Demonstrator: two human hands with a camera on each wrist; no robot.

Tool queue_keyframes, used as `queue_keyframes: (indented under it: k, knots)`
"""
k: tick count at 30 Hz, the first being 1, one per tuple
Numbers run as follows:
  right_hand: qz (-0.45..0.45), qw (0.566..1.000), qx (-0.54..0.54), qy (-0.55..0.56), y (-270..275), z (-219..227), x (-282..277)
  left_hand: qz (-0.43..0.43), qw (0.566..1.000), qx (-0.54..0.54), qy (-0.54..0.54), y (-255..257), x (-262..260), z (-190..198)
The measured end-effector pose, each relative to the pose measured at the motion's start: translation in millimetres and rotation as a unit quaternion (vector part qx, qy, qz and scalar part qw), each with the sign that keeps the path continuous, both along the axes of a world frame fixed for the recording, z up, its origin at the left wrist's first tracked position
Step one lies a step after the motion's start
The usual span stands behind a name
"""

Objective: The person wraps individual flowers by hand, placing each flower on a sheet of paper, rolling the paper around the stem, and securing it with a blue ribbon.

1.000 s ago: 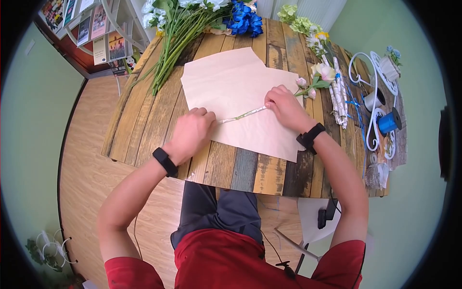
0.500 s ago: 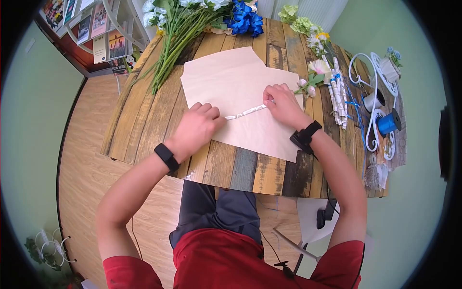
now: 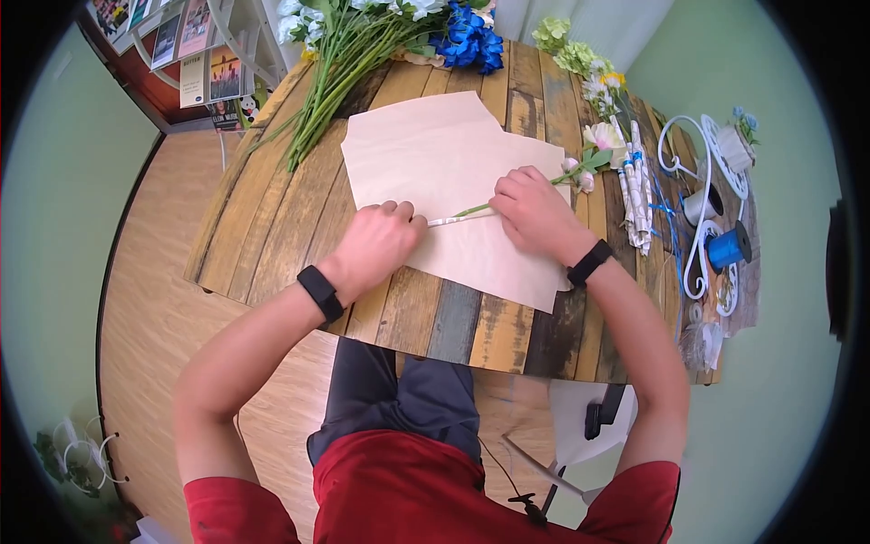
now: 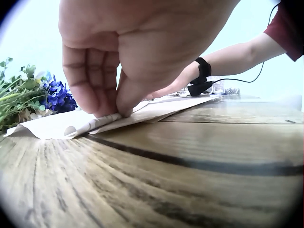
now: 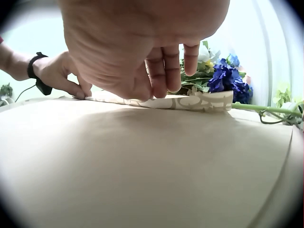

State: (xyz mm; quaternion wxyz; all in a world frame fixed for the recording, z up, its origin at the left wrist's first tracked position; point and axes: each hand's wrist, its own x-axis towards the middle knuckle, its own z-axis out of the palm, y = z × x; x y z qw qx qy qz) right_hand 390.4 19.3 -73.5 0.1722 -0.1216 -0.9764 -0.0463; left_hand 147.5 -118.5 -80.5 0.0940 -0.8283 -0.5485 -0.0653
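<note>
Pinching the patterned strip, the left hand is apparently tensioning it, while the right hand, fingertips closed round it, is seemingly lining up the green stem over pale paper on the bench

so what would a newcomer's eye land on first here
Probably the vivid blue flowers at the table's far edge, beside a spread of long green stems. Next, the big pale paper in the middle, where the left hand and right hand pinch a patterned strip lying along a flower stem. The blue spool at the right side also stands out.
</note>
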Motion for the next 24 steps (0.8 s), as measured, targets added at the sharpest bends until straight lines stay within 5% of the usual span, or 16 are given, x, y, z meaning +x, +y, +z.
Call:
queue_keyframes:
  k: [11, 16, 24]
  knots:
    - [0.0, 1.0, -0.007, -0.023, 12.2, -8.3, 2.2, 0.009, 1.0, 0.007, -0.026, -1.4, 0.2, -4.1]
    - [-0.069, 0.986, -0.151, -0.014, 13.9, -2.6, -3.6, 0.001, 1.0, 0.005, -0.022, -4.3, -1.9, -0.8]
    - [-0.159, 0.96, -0.23, -0.014, 25.1, -19.4, -15.3, 0.015, 0.999, 0.042, -0.02, -2.1, -7.0, -10.6]
